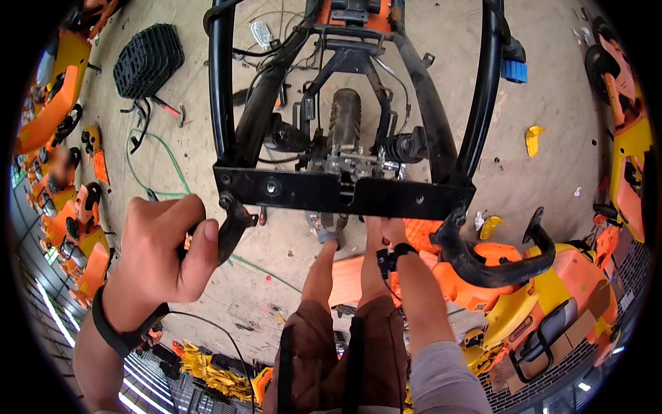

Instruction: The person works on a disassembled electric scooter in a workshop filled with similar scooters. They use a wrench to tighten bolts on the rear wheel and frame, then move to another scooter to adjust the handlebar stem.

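Left hand [165,245]: clenched — grasps a curved black metal tube [234,231].
Right hand [394,232]: partly hidden by a flat black metal crossbar [310,193] — grip cannot be told.

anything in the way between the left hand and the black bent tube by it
Nothing visible: the left hand overlaps the black bent tube in this view, with no other object showing between them; their exact contact is hidden.

hands [165,241]: two | wristbands [123,339]: two | black crossplate [310,193]: one | handles [493,277] flanking it: two | hammer [167,107]: one | black crate [147,62]: one | blue block [514,72]: one
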`<state>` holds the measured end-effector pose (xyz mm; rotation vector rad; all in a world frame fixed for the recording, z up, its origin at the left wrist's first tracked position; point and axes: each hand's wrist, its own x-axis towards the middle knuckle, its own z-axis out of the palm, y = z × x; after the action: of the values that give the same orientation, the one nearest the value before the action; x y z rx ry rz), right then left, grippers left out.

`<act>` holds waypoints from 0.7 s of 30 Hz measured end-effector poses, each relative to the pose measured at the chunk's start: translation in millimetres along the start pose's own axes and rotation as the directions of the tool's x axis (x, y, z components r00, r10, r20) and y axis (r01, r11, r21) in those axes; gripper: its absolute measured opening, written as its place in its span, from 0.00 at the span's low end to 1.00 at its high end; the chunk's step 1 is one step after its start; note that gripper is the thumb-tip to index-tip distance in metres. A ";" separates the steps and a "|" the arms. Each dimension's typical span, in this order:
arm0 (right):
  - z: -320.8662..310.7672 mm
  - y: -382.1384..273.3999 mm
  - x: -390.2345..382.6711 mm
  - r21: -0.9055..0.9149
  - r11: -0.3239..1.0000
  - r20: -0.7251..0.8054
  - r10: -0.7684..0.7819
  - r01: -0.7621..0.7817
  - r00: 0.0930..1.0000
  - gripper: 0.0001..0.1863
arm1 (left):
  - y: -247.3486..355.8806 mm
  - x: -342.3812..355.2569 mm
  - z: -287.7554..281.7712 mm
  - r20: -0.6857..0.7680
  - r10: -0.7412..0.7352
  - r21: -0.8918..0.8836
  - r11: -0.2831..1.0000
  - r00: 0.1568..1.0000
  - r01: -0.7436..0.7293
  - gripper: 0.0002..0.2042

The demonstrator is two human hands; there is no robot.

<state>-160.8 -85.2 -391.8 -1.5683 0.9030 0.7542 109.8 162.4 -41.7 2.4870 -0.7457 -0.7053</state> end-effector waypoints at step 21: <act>6.4 10.3 -10.2 -0.011 0.998 -0.112 -0.057 0.056 0.992 0.11 | 5.8 -1.5 -1.1 0.056 -0.108 -0.050 0.993 0.993 0.111 0.12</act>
<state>-174.8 -78.3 -389.3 -1.6497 0.9343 0.6350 107.2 159.2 -37.2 2.4842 -0.6048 -0.8222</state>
